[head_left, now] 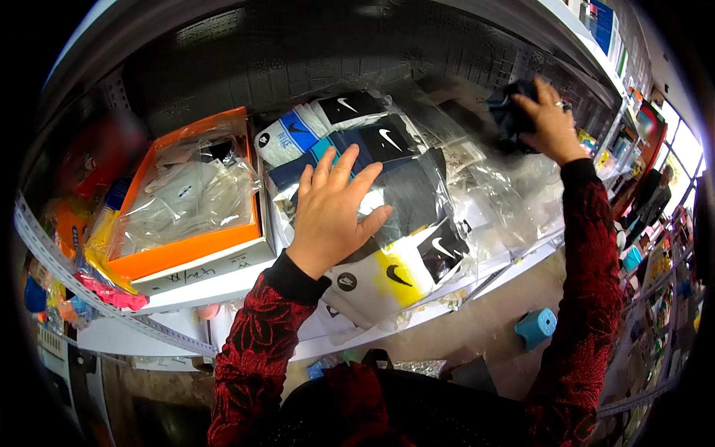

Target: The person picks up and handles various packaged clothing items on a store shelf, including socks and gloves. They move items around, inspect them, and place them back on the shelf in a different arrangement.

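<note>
My left hand (331, 212) rests with fingers spread on plastic-wrapped packs of socks lying in a pile on a white shelf. Beneath and around it are a dark grey pack (417, 190), a white and blue pack (289, 141) and a white pack with a yellow patch (395, 279). Farther right, my right hand (553, 128) is closed on a dark bundle of cloth (506, 113), held over the shelf's right end. Its exact kind is unclear. Crumpled clear plastic bags (510, 197) lie between the pile and that hand.
Left of the pile stands an orange-edged carton (190, 247) with clear-bagged pale garments. Bright yellow and pink packages (112, 294) crowd the shelf's left end. A blue stool (536, 328) stands on the floor below. At right, a person (649, 195) is by stocked shelves.
</note>
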